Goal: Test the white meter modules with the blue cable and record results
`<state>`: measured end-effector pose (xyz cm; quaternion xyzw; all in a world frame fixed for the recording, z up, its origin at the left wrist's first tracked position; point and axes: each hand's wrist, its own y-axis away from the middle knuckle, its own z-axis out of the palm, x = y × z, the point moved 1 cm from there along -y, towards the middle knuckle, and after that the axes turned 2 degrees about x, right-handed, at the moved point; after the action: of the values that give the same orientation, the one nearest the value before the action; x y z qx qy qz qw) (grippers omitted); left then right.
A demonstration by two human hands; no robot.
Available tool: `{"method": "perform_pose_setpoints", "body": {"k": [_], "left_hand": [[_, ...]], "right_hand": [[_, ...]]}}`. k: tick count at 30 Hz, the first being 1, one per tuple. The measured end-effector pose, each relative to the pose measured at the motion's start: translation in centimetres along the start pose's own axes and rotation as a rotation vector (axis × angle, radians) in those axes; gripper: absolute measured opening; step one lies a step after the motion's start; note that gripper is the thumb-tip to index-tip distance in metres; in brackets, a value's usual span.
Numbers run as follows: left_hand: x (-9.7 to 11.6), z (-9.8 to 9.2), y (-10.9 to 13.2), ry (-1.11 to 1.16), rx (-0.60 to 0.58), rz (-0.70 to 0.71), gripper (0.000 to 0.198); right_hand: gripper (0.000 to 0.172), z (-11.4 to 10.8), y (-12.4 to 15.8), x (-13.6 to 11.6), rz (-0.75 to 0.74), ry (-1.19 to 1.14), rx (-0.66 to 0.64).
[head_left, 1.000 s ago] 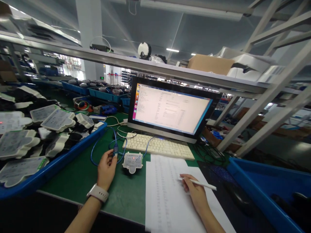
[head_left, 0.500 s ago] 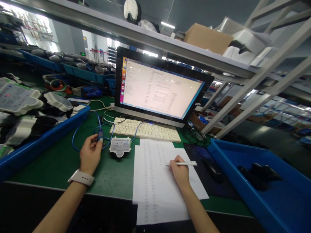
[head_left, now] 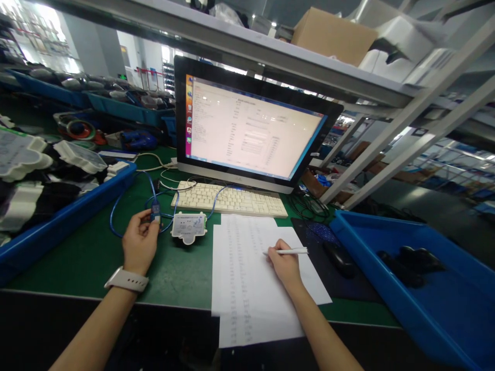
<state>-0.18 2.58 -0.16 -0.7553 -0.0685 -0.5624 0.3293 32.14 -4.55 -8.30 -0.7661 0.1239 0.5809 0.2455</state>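
Pen (head_left: 297,251), slim and white, sits pinched between the thumb and fingers of the right hand (head_left: 285,264), its barrel pointing out to the right and its tip at the paper sheets (head_left: 266,309); whether it touches them cannot be told. Two long columns of marks run down the sheets, while a shorter one ends near the tip with no writing discernible below it, so the page looks partly filled. Left of the sheets, the left hand (head_left: 139,241) is closed on a blue plug (head_left: 155,208), held at its fingertips with a blue cable (head_left: 113,210) looping nearby. Just right of that plug, apart from the hand, lies a white-cased device (head_left: 188,225). Beyond are the keyboard (head_left: 232,200) and lit monitor (head_left: 247,129); a mouse (head_left: 339,258) and blue bin (head_left: 381,293) stand rightward.
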Motion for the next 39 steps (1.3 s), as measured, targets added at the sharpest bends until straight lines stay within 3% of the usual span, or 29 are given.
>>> {"method": "perform_pose_setpoints", "body": {"k": [39], "left_hand": [[0.18,-0.02,0.12,0.002,0.012,-0.006,0.032]], "right_hand": [[0.021,-0.22,-0.04,-0.27,-0.032,0.068,0.066]]}}
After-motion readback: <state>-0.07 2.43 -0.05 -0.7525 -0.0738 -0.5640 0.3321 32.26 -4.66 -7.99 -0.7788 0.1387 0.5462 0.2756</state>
